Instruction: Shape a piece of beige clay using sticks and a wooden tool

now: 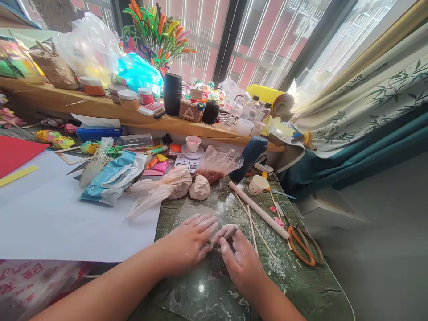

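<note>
My left hand [192,238] lies flat with fingers stretched out, pressing on a small piece of pale clay [214,232] on the green marble table [301,290]. Beside it, my right hand [239,256] has its fingers curled against the same clay, touching the left fingertips. Most of the clay is hidden under the fingers. A larger lump of the same clay [199,187] sits farther back, next to a crumpled plastic bag [160,187]. To the right lies a pale rolling rod [258,209] on a dusting of white powder.
Thin wooden sticks [254,232] and orange-handled scissors [301,245] lie right of my hands. A paper cup [257,184], a dark blue bottle [249,157] and a bag of reddish material [217,162] stand behind. White paper [67,218] covers the left side; a cluttered shelf runs along the window.
</note>
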Available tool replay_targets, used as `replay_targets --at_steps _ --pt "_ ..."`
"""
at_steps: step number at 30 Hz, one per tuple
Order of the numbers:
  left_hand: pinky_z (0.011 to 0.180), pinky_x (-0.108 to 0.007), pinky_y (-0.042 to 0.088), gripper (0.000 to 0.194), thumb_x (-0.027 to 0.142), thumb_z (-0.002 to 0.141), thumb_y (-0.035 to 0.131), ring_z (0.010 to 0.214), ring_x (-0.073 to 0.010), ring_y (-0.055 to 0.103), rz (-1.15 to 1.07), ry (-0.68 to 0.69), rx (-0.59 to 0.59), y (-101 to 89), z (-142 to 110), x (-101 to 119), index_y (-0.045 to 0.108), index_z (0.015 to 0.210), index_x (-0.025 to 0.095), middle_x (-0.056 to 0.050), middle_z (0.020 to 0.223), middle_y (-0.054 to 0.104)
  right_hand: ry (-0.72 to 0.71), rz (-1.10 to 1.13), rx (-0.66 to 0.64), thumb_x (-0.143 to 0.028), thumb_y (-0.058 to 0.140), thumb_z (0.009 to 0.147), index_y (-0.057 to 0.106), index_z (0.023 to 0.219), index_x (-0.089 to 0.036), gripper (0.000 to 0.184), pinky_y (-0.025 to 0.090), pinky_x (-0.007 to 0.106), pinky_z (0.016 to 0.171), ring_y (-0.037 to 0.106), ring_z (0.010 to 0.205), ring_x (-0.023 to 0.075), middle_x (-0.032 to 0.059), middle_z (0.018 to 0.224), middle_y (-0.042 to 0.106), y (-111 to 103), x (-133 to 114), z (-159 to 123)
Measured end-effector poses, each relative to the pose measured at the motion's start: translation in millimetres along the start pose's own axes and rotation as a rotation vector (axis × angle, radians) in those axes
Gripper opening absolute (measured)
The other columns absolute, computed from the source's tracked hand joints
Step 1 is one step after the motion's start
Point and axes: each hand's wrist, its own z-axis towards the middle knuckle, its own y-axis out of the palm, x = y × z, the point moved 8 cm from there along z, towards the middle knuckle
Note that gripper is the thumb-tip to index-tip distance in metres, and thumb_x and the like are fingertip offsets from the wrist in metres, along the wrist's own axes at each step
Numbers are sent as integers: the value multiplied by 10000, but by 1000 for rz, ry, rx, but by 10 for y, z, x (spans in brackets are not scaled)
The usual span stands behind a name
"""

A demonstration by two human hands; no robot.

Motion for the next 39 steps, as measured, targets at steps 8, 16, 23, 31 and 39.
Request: replay_targets --at_steps 8,16,23,31,39 --pt "1250 -480 247 577 417 1047 474 1528 -299 309 -3 -22 -34 -4 10 7 326 1589 286 -64 1644 381 -30 -37 36 -220 392 1019 541 1011 -224 149 503 325 808 620 863 190 33 928 619 47 7 16" --pt "1254 -517 240 587 382 1028 505 1539 -313 276 -34 -36 -64 -14 12 13 351 1582 261 -76 1650 362 -16 23 42 -239 407 1023 549 994 -234 145 516 314 786 616 824 180 25 930 612 -6 62 -10" --pt "1257 -503 236 585 422 1038 485 1535 -310 288 -58 -27 -43 -10 12 -16 329 1591 310 -43 1657 353 89 264 88 -314 447 1027 555 985 -231 143 576 327 734 641 843 190 44 978 621 -8 297 -27" --pt "1241 -575 205 978 582 892 676 1559 -401 149 -82 -174 -24 -114 -22 -155 137 1646 272 -128 1718 111 82 148 445 -327 577 998 678 1039 -242 138 618 399 829 670 1044 253 106 1163 640 -422 424 -366" --pt "1251 -582 120 1364 783 567 802 1554 -423 145 24 -255 -120 -89 50 -302 210 1632 170 -202 1687 201 -109 -238 182 -204 568 942 627 1225 -282 299 589 399 876 688 993 266 75 1064 703 -93 177 -708"
